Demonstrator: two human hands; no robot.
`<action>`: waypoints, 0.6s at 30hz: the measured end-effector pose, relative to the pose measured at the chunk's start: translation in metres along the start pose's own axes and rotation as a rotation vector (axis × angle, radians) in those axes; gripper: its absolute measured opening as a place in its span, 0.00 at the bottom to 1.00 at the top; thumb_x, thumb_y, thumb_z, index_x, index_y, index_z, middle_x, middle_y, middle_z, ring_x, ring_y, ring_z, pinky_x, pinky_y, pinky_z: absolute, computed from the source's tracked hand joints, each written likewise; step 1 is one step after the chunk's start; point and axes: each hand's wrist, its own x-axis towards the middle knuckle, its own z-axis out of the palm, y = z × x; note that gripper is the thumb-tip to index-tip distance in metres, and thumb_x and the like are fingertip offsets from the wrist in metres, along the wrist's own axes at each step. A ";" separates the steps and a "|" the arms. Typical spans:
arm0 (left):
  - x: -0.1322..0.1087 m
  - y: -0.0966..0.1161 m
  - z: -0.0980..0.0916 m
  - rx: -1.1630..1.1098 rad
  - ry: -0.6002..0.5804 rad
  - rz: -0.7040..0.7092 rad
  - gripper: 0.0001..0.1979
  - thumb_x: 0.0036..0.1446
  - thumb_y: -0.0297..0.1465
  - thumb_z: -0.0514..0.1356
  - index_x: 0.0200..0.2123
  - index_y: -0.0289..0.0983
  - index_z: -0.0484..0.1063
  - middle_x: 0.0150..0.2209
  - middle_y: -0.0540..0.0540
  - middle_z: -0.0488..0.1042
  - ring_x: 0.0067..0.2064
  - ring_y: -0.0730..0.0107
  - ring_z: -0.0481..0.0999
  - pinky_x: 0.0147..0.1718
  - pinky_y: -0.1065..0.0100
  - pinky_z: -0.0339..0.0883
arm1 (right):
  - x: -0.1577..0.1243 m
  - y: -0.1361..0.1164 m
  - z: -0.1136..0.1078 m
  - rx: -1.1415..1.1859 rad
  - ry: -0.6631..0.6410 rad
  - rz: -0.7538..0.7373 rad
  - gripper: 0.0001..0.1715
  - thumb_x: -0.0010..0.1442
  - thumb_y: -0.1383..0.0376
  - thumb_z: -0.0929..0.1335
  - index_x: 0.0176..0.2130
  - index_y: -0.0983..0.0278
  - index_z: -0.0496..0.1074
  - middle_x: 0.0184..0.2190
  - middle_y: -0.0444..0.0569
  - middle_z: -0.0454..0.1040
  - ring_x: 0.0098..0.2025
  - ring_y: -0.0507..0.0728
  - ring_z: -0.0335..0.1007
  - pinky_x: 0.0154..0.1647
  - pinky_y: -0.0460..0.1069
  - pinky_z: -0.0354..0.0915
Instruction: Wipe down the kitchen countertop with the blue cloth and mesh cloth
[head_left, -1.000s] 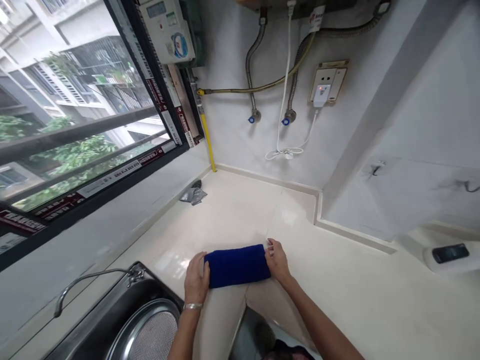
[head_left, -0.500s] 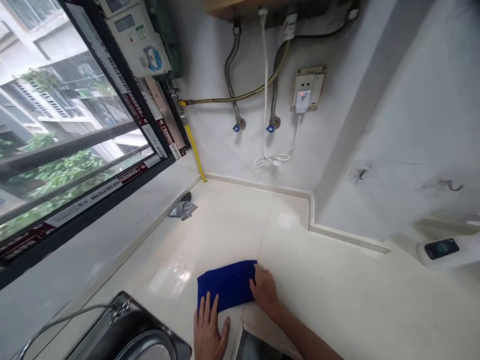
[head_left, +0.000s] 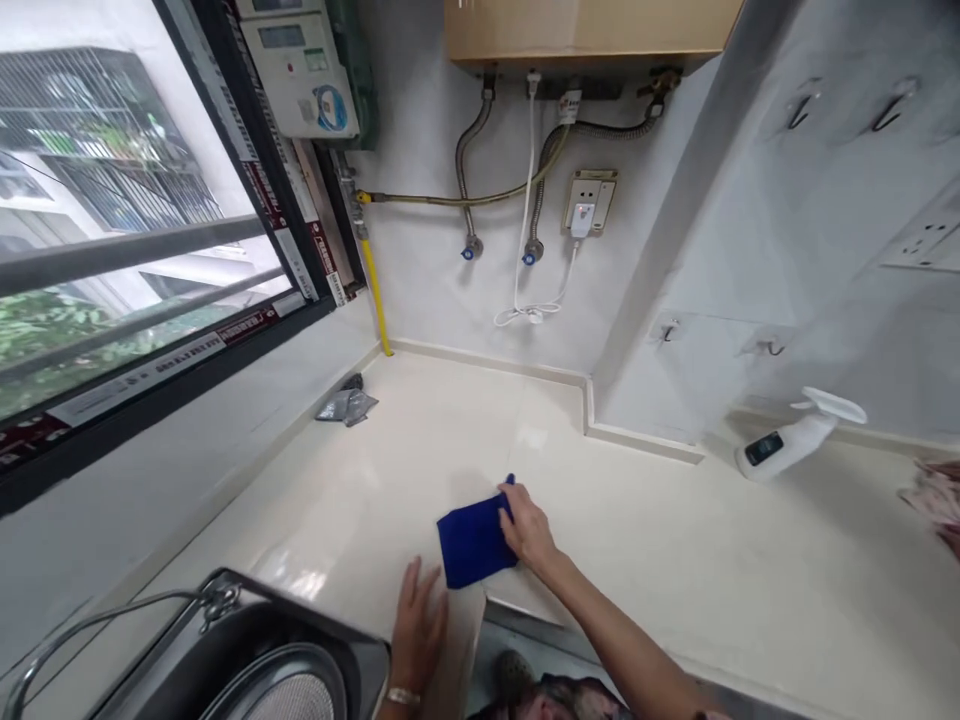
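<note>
A flat blue cloth lies on the cream countertop near the front corner. My right hand grips its right end, fingers curled over it, and a small bit of blue pokes up past the fingertips. Just left of the cloth is my left hand, fingers apart, holding nothing. Its fingertips are close to the cloth's left edge; whether they touch it I cannot tell.
A steel sink with a strainer basket and faucet is at lower left. A grey plastic packet lies by the window wall. To the right stands a white spray bottle, with a patterned cloth beyond. Hoses hang on the back wall.
My left hand has come off the cloth to its left. My right hand still grips the right end, now bunched, and the cloth shows narrower. The view has shifted, bringing in the whole spray bottle.
</note>
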 end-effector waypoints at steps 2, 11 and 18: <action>0.005 -0.019 -0.016 0.005 0.030 -0.064 0.23 0.66 0.40 0.49 0.57 0.38 0.73 0.67 0.36 0.66 0.70 0.53 0.63 0.65 0.46 0.66 | 0.000 -0.019 0.017 0.095 -0.116 -0.013 0.27 0.65 0.60 0.64 0.63 0.58 0.67 0.51 0.53 0.74 0.38 0.58 0.74 0.48 0.57 0.74; 0.040 -0.047 -0.026 0.119 0.106 -0.183 0.31 0.64 0.43 0.49 0.62 0.28 0.68 0.69 0.27 0.62 0.73 0.39 0.51 0.69 0.35 0.50 | -0.038 -0.030 0.068 -0.325 -0.312 -0.090 0.34 0.65 0.60 0.66 0.68 0.61 0.64 0.73 0.55 0.54 0.75 0.74 0.38 0.73 0.75 0.34; 0.040 -0.042 -0.024 0.268 0.070 -0.170 0.36 0.65 0.44 0.40 0.66 0.27 0.62 0.70 0.27 0.58 0.75 0.41 0.46 0.70 0.39 0.45 | -0.045 -0.038 0.064 -0.448 -0.426 -0.076 0.34 0.71 0.51 0.61 0.72 0.54 0.56 0.76 0.50 0.44 0.76 0.73 0.32 0.73 0.74 0.34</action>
